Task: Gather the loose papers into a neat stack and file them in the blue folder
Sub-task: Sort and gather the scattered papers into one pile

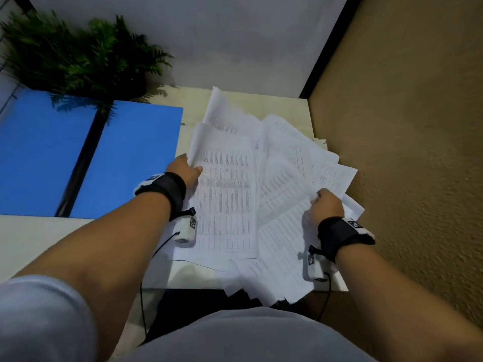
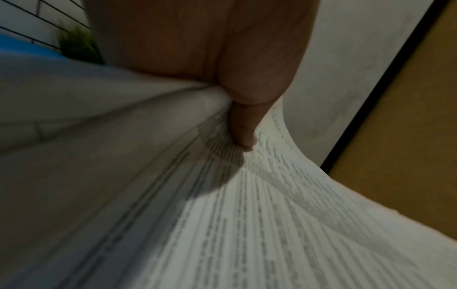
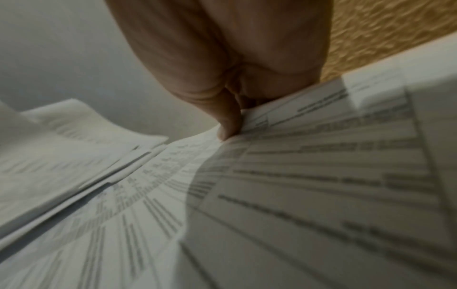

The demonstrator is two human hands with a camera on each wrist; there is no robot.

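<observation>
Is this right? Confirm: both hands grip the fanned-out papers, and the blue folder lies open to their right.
Wrong side. In the head view the blue folder lies open to the left of the papers. The left hand and right hand do grip them.

Looks like an office desk nook. Pale wood-look desk [image 1: 287, 105] pushed against a plain grey wall [image 1: 222, 35], brown textured carpet [image 1: 405, 126] alongside. Printed sheets of tables [image 1: 227, 194] fanned out across the desk, open blue folder [image 1: 130, 152] at left, potted fern [image 1: 78, 56] in the corner.
</observation>
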